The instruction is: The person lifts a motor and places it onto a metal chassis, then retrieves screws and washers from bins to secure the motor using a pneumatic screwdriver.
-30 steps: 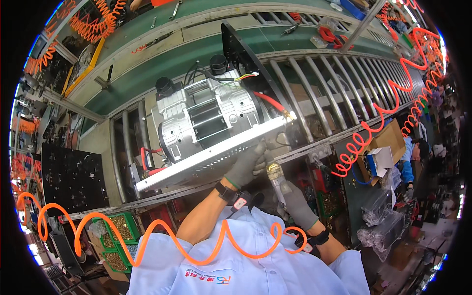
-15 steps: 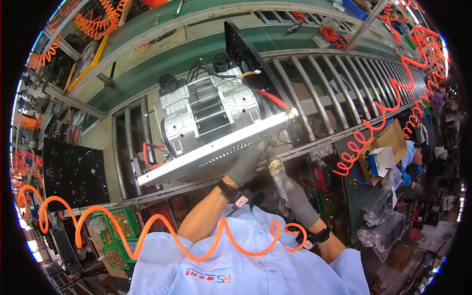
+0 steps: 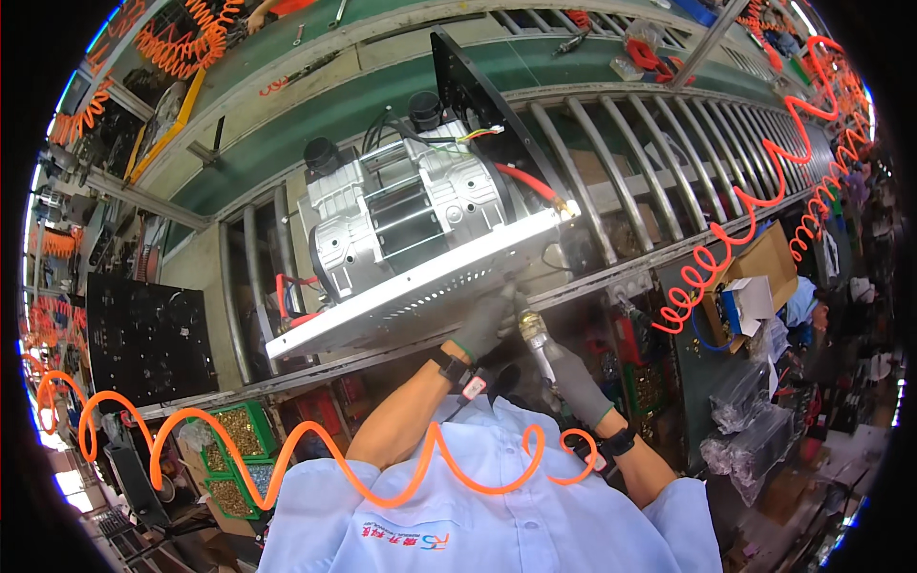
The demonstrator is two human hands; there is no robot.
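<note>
A silver twin-cylinder compressor pump (image 3: 406, 205) with black caps sits behind a tilted white metal panel (image 3: 382, 310) with vent slots. An upright black panel (image 3: 492, 115) stands at its right side. My left hand (image 3: 485, 323), in a grey glove, is just below the panel's near face, its fingers curled by the tool's front end; whatever they pinch is hidden. My right hand (image 3: 578, 387), also gloved, is wrapped round a slim metal air-driven driver (image 3: 537, 336) that points up toward the panel. A red hose (image 3: 525, 180) runs to a brass fitting at the panel's right corner.
Steel conveyor rollers (image 3: 659, 172) extend to the right. A black perforated plate (image 3: 148, 339) lies at left. Green bins (image 3: 239, 435) hold small brass parts. A coiled orange air hose (image 3: 330, 430) crosses before me; a red coil (image 3: 712, 248) hangs right, near an open carton (image 3: 769, 267).
My left hand has drawn slightly down from the panel, toward me. The driver in my right hand has shifted slightly left and down. The pump and panels stay about where they were.
</note>
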